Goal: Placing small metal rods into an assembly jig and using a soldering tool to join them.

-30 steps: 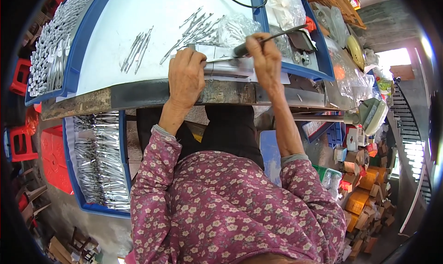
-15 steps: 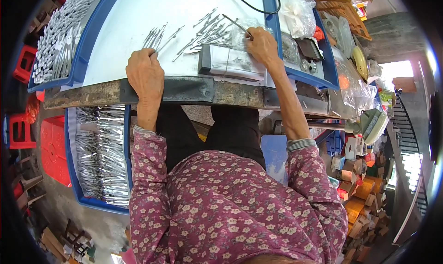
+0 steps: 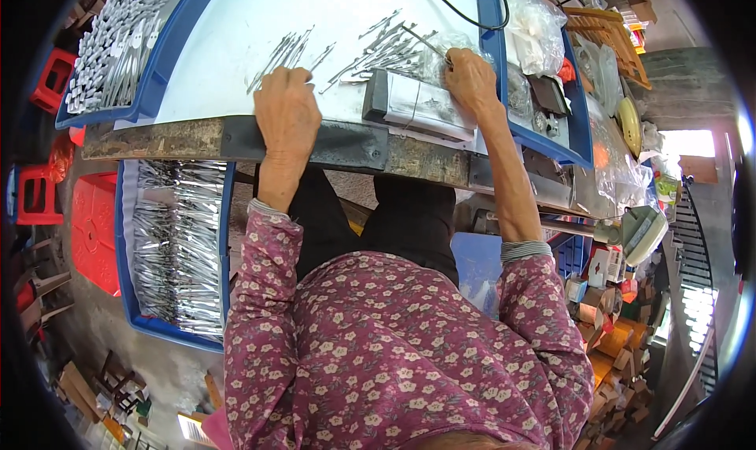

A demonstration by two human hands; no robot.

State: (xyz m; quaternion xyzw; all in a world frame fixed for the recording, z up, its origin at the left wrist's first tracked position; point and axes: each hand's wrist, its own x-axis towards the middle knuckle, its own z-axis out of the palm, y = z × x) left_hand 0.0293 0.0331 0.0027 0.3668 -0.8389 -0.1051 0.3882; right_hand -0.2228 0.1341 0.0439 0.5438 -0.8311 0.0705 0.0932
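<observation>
My left hand (image 3: 287, 121) is closed near the table's front edge, its fingers pinched on a thin metal piece (image 3: 324, 55) whose far end sticks out past them. Just ahead of that hand lies a small bunch of similar slim metal pieces (image 3: 288, 50). My right hand (image 3: 472, 81) grips a thin dark rod (image 3: 421, 40) that points away to the left. Between the hands a larger loose pile of slim metal pieces (image 3: 384, 52) is spread on the white table top (image 3: 216, 48). A pale box-shaped block with a dark end (image 3: 421, 105) lies beside my right hand.
A blue tray (image 3: 151, 96) of stacked metal pieces stands at the left. Another blue tray (image 3: 228, 261) full of them sits lower, beside my left forearm. At the right a blue tray (image 3: 581, 127) holds plastic bags and small parts. A black cable (image 3: 441, 3) loops at the back.
The whole view has shifted a little. My left hand has moved slightly right across the table edge with the thin metal piece. My right hand keeps its grip on the rod.
</observation>
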